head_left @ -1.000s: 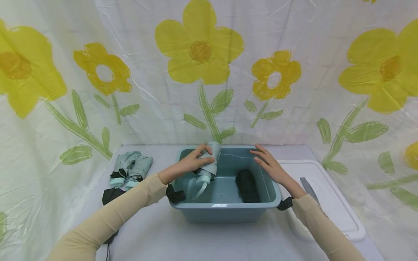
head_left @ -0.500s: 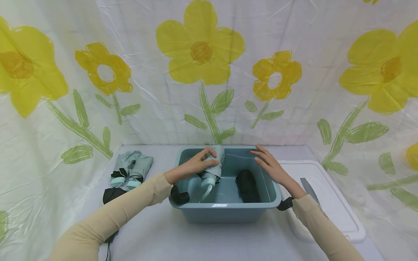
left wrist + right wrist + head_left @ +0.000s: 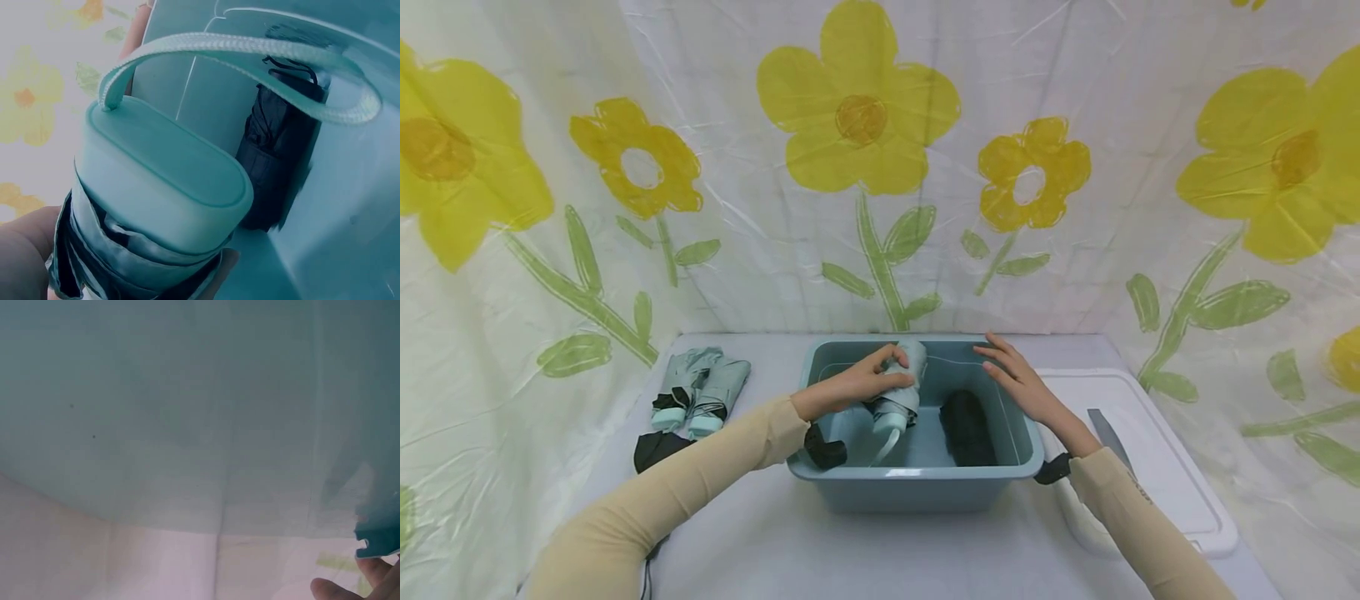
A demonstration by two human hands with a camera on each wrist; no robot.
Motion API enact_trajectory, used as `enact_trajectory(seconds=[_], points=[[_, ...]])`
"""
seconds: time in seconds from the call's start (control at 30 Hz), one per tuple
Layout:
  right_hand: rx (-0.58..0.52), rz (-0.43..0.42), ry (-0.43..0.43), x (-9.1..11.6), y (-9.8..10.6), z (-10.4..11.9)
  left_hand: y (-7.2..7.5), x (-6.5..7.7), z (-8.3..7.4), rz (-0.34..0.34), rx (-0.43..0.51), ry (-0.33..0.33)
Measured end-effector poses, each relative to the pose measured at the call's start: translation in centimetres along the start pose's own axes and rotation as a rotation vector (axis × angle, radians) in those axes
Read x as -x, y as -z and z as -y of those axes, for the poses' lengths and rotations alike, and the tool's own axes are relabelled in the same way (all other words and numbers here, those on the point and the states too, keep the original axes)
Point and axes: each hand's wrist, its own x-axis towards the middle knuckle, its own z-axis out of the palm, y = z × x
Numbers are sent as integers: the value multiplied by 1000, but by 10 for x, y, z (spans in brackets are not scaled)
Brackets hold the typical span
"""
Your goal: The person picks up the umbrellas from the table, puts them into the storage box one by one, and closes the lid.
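Umbrella, folded, lt. blue, sits in my L hand just left of ctr in the head view, within the mouth of the blue tub. Fingers & thumb are wrapped round the cloth, thumb on the near side. Long axis runs approx. front-to-back, tilted: cloth end up toward the tub's far wall, handle toward me & lower, strap hanging off it. Can't tell if any part touches the tub floor.

Key relation, I'd judge: the black bundle lies right of the umbrella, by the tub's right wall, its long axis also approx. front-to-back, so the two are near parallel w/ a gap of bare floor btwn. In the L wrist view the bundle shows upper right, past the handle.

L hand is obv. the nearer one, being on the umbrella. R hand is at the tub's right rim, fingers spread, holding nothing; can't tell if it presses the rim.

Elsewhere on the table: 2 more lt. blue umbrellas at mid left of frame, a black item below them, partly behind my sleeve, & a white lid lower right.
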Motion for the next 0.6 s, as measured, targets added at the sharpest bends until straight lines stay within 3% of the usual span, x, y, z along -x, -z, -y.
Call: enact_trajectory(seconds=[0.6], points=[[-12,0,-6,0,0,1,-16,-22,5,56,52,59]])
